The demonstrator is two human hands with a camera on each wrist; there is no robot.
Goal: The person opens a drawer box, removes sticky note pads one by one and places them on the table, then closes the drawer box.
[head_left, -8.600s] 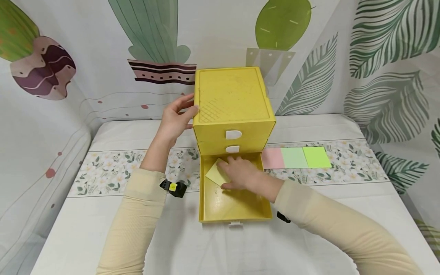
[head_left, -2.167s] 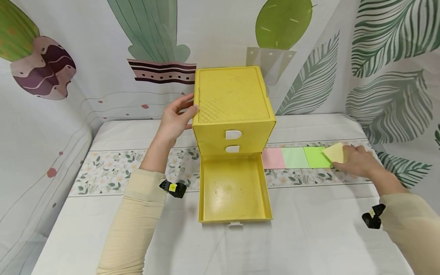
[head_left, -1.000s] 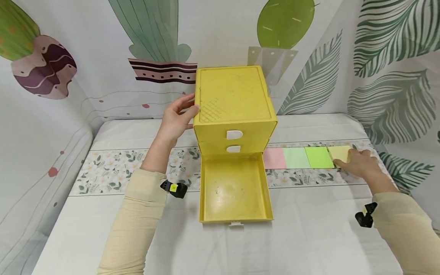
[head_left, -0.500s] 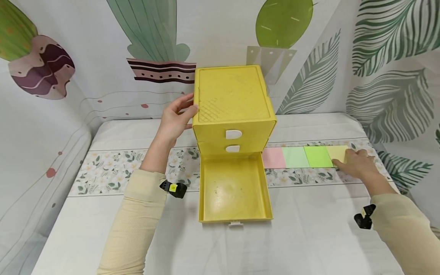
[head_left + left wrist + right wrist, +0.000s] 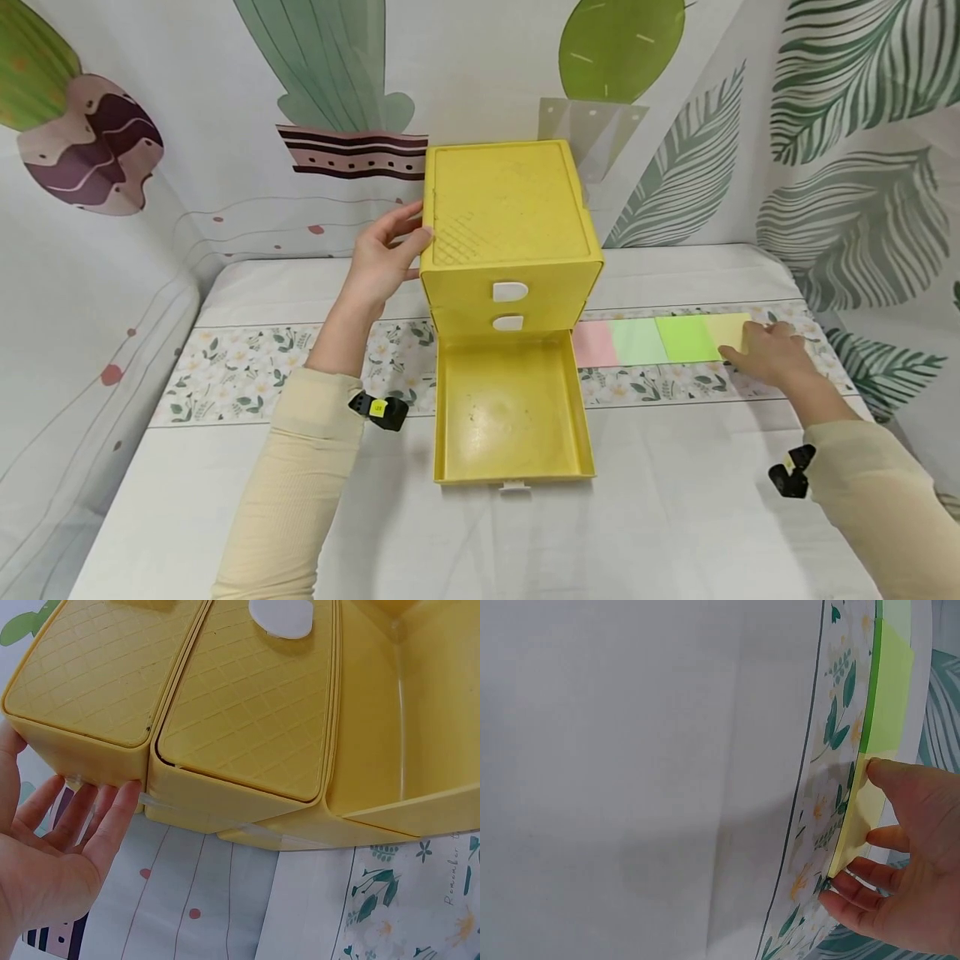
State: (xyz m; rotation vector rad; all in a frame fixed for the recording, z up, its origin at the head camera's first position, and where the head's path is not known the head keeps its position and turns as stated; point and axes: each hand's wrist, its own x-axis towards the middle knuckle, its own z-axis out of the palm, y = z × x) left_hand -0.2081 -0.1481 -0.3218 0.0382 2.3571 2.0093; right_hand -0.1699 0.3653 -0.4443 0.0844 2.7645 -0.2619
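Note:
My left hand [image 5: 381, 260] rests on the left side of a yellow drawer box [image 5: 512, 204]. In the left wrist view its fingertips touch the box's side wall, fingers mostly straight. My right hand [image 5: 776, 354] holds a pale yellow sticky note pad [image 5: 726, 335] flat on the table, thumb at its near edge and fingers along its right side. That pad abuts a bright green pad [image 5: 687, 338], followed leftward by a mint pad [image 5: 639, 342] and a pink pad [image 5: 596, 343]. Together they form a row right of the box.
The box's bottom drawer [image 5: 513, 417] is pulled out toward me with nothing in it; the two upper drawers are closed, with white handles [image 5: 510, 292]. A white tablecloth [image 5: 675, 492] with a floral band covers the table. A patterned curtain [image 5: 480, 75] hangs behind.
The yellow pad has been lifted from the drawer, carried right and laid flat at the row's end. Just now my right hand has slid it left, nudging the green and mint pads. The left hand stays put.

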